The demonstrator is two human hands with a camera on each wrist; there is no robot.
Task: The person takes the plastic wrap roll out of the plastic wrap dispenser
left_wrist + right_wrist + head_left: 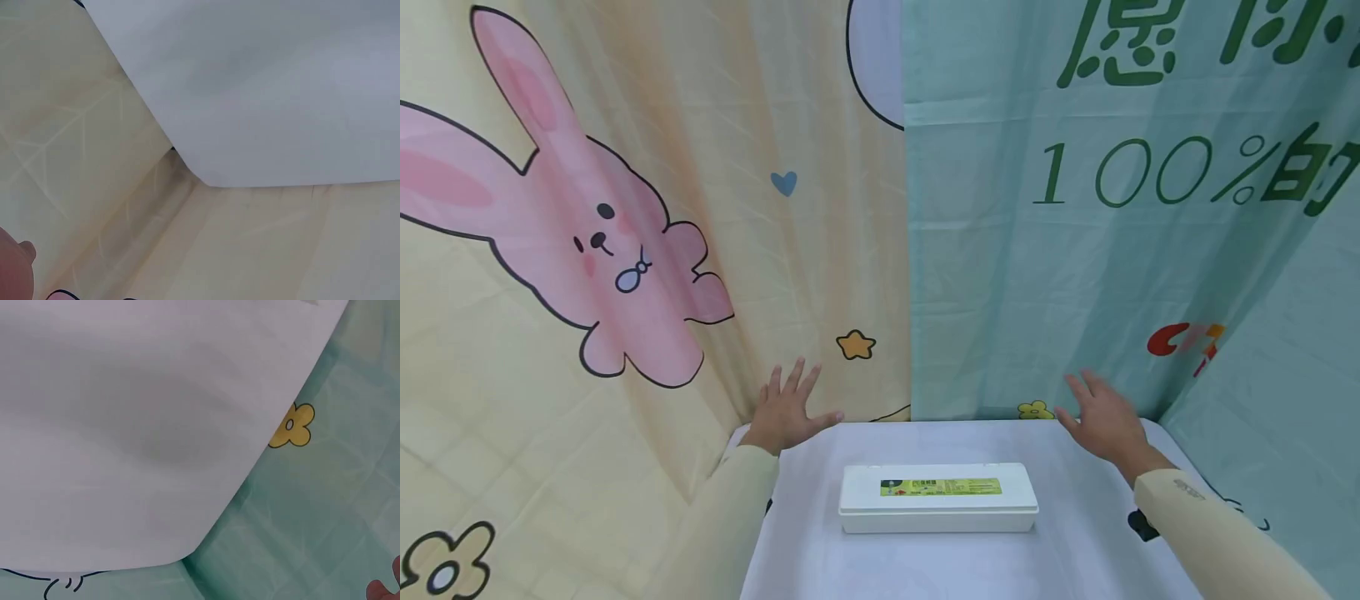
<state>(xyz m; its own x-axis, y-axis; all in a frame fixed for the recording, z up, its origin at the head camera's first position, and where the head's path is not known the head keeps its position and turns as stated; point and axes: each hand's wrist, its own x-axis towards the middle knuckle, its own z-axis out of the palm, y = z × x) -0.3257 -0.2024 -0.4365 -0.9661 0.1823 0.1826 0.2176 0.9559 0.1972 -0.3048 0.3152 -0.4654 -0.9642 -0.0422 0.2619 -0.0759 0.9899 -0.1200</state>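
- Far left: cream fabric curtain point(752, 100) printed with a large pink, black-outlined rabbit point(602, 242); its folds run down behind the table.
- Left hand point(786, 419), in a pale cream long sleeve point(726, 521): fingers straight, splayed, thumb out to the side. Seen over the far left corner of a table under smooth white cloth point(962, 568). Contact with curtain or cloth: cannot tell. Left wrist view: that rounded corner, cream folds, a sliver of hand at lower left.
- Right of this hand, higher up: small orange star print point(856, 345).
- Middle of table: long white rectangular box point(938, 518), lid on, yellow-green printed label point(940, 487) along the top. Sits between the hands, nearer the person, apart from both.
- Next, at the table's far edge: yellow flower print point(1036, 410) on teal fabric curtain point(970, 292).
- Right hand point(1101, 421), same sleeve colour: fingers extended, spread, near the far right corner. Contact unclear. Right wrist view: fingertips at lower right.
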